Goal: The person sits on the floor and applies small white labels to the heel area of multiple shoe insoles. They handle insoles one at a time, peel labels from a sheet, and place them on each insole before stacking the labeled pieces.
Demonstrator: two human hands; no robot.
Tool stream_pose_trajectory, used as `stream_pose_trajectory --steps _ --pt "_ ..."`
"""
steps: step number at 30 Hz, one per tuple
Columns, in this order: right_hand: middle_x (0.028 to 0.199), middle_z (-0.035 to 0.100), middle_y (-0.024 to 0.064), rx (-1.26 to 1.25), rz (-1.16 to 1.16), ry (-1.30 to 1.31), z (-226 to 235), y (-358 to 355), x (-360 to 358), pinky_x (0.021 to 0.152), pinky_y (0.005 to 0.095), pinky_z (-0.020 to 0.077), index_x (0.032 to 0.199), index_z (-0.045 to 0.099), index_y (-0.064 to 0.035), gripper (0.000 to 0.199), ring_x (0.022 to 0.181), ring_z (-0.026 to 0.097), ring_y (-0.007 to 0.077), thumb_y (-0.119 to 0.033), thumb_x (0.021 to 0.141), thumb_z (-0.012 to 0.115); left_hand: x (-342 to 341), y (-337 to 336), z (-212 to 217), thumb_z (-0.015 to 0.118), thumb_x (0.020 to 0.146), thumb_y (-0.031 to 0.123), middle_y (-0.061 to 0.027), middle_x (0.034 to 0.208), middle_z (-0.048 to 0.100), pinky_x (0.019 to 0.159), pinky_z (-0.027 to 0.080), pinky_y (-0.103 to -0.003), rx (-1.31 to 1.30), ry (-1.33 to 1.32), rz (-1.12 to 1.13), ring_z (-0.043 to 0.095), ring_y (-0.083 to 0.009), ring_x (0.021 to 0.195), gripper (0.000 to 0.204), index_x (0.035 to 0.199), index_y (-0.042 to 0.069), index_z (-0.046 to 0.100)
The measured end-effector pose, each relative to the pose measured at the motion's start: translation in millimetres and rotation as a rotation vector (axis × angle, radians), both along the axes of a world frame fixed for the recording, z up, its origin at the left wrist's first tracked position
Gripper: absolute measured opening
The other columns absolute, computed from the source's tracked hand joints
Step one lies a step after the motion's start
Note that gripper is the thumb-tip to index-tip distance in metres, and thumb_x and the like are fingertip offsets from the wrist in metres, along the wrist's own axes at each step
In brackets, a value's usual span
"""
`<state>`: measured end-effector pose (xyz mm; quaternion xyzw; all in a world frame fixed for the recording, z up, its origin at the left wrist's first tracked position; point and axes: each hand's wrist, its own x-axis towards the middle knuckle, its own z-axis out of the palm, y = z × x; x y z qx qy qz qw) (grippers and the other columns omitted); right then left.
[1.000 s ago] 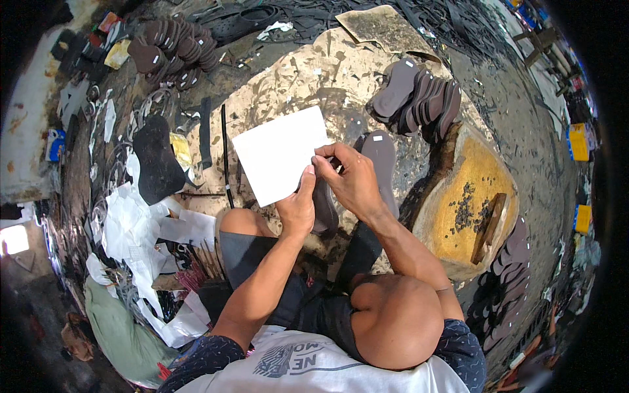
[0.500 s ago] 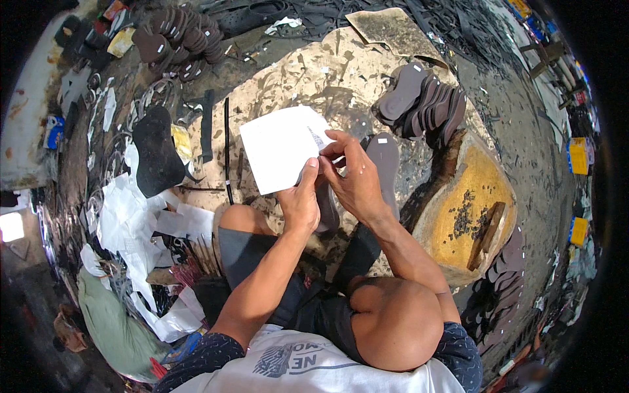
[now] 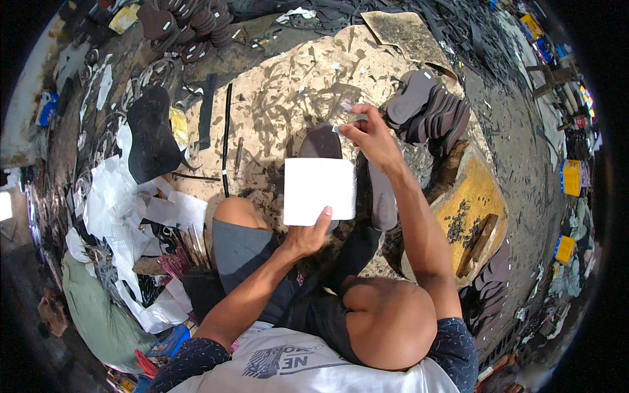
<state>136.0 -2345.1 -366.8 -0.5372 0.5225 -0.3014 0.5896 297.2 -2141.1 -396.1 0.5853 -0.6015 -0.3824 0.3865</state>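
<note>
My left hand (image 3: pixel 306 240) holds a white sheet of labels (image 3: pixel 320 191), thumb on top and the other fingers hidden underneath. The sheet partly covers a dark brown shoe sole (image 3: pixel 320 143) lying before me. Beyond it, my right hand (image 3: pixel 375 139) is raised with a small white label (image 3: pixel 336 130) at its thumb tip; its index finger is stretched out and slightly blurred. Right of the sheet lies another brown sole (image 3: pixel 382 200). Farther right, a row of stacked soles (image 3: pixel 429 108) leans together, with a small white label on the foremost one.
A worn wooden block (image 3: pixel 473 196) with a yellowish top stands at the right. White paper scraps (image 3: pixel 118 216) and a black sole-shaped sheet (image 3: pixel 152 134) lie at the left. More stacked soles (image 3: pixel 187 23) sit far left; black strips (image 3: pixel 419 26) cover the far floor.
My right hand has left the sheet and moved up and away with a small label. My left hand has brought the sheet nearer and rightward and levelled it, over the dark sole.
</note>
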Motion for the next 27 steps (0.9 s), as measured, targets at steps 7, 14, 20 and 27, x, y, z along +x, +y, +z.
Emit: stream_pose_trajectory --steps 7,14,20,27 --pt "0.091 0.067 0.0104 -0.285 0.333 0.429 -64 -30 28 0.073 0.032 0.049 0.131 0.044 -0.005 0.047 0.088 0.063 0.0161 -0.013 0.098 0.075 -11 -3 -42 0.053 0.108 0.025 -0.0261 0.105 0.069 0.09 0.049 -0.051 -0.122 -0.196 -0.091 0.064 -0.0448 0.098 0.035 0.115 -0.007 0.065" --pt "0.101 0.067 0.0079 -0.03 0.041 0.246 -62 -29 -3 0.078 0.0344 0.051 0.118 0.06 0.0005 0.033 0.09 0.061 0.0148 -0.023 0.099 0.074 -7 32 -34 0.062 0.1 0.009 -0.0266 0.098 0.07 0.085 0.054 -0.052 -0.313 -0.556 -0.253 0.068 -0.0423 0.094 0.022 0.107 -0.012 0.066" --pt "0.089 0.073 0.0115 0.158 0.12 0.31 -60 -17 14 0.076 0.036 0.0512 0.098 0.074 0.0015 0.037 0.083 0.063 0.0162 -0.035 0.097 0.075 -17 36 7 0.059 0.102 0.028 -0.0238 0.105 0.068 0.089 0.051 -0.048 0.454 0.121 0.013 0.065 -0.0401 0.098 0.038 0.118 -0.006 0.063" --pt "0.11 0.07 0.0281 -0.288 -0.013 0.411 -86 -5 17 0.085 0.0456 0.0562 0.103 0.068 0.0042 0.032 0.1 0.071 0.0386 -0.027 0.097 0.073 -17 33 -4 0.061 0.102 0.027 -0.0246 0.109 0.068 0.091 0.051 -0.05 0.37 0.128 -0.006 0.065 -0.0405 0.101 0.038 0.118 -0.007 0.063"
